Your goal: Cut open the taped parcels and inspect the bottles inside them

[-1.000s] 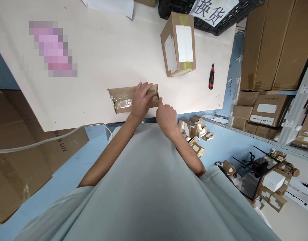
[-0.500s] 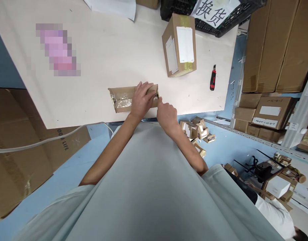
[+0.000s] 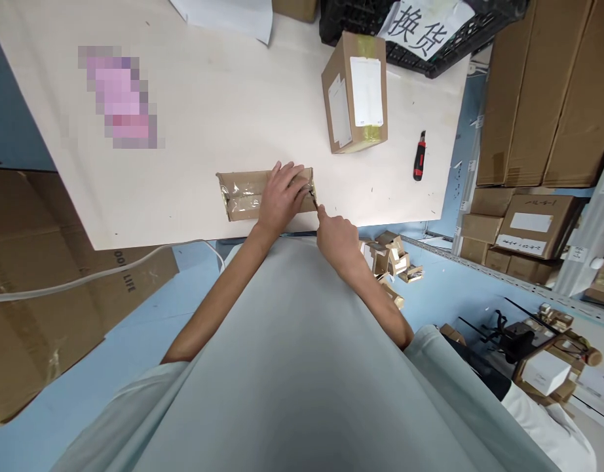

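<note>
White table (image 3: 198, 124) bears taped carton (image 3: 243, 196); blue floor (image 3: 452, 278) below.

Open tabletop (image 3: 204, 105) lies beyond the taped package (image 3: 243, 196); the labelled carton (image 3: 366, 92) partly blocks the black crate (image 3: 405, 59).

The bare left forearm (image 3: 216, 298) angles forward and inward. The bare left hand (image 3: 276, 204) lies back upward, its fingers (image 3: 288, 176) slightly spread, pointing forward and rightward. The bare right forearm (image 3: 378, 301) likewise angles inward. The bare right hand (image 3: 339, 242) sits near the left, apart, fingers curled, one digit extended towards it.
</note>
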`<control>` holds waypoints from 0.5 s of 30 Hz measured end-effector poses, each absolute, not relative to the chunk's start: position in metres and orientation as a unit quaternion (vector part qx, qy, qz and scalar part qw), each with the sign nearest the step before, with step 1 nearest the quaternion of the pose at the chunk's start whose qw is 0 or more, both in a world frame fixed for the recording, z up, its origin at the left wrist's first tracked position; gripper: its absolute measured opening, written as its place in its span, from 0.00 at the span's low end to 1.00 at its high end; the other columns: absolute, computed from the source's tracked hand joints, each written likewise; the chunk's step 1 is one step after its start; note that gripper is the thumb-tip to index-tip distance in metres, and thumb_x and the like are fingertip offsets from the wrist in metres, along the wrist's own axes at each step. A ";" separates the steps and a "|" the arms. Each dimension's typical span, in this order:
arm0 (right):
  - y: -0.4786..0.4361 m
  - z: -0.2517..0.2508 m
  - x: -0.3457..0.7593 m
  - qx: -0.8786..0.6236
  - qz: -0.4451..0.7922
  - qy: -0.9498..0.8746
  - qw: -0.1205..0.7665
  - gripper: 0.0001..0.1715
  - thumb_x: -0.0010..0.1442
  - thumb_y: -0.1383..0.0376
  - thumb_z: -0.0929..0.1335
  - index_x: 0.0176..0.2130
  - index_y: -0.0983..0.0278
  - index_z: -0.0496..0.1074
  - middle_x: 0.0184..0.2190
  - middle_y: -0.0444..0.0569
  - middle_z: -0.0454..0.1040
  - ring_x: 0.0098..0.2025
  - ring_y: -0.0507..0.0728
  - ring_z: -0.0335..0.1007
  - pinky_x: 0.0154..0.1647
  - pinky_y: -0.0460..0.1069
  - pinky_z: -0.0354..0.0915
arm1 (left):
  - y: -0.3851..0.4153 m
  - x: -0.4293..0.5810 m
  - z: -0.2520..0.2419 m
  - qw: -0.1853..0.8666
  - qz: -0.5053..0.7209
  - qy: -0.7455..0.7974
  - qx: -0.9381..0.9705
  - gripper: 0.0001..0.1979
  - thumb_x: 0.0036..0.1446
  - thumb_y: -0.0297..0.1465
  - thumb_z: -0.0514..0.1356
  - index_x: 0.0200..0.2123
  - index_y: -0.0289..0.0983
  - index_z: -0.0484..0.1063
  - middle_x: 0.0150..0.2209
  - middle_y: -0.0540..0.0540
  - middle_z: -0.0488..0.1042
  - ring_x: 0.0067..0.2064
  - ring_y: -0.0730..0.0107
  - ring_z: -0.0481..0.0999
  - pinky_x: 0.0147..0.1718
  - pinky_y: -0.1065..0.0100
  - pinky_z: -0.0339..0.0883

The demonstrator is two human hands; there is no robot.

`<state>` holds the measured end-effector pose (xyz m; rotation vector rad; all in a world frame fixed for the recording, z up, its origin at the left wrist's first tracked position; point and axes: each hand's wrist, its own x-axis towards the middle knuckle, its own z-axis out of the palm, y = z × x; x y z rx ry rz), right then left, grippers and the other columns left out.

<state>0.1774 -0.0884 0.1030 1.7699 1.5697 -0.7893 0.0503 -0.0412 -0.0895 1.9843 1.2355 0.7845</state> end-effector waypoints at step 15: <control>-0.060 0.088 0.166 0.693 -0.284 0.606 0.269 0.44 0.80 0.70 0.60 0.87 0.67 0.44 0.58 0.71 0.83 0.59 0.68 0.85 0.56 0.57 0.78 | -0.043 0.051 -0.098 0.343 0.297 0.480 0.751 0.17 0.82 0.47 0.53 0.57 0.49 0.78 0.68 0.40 0.79 0.77 0.46 0.73 0.81 0.26 0.53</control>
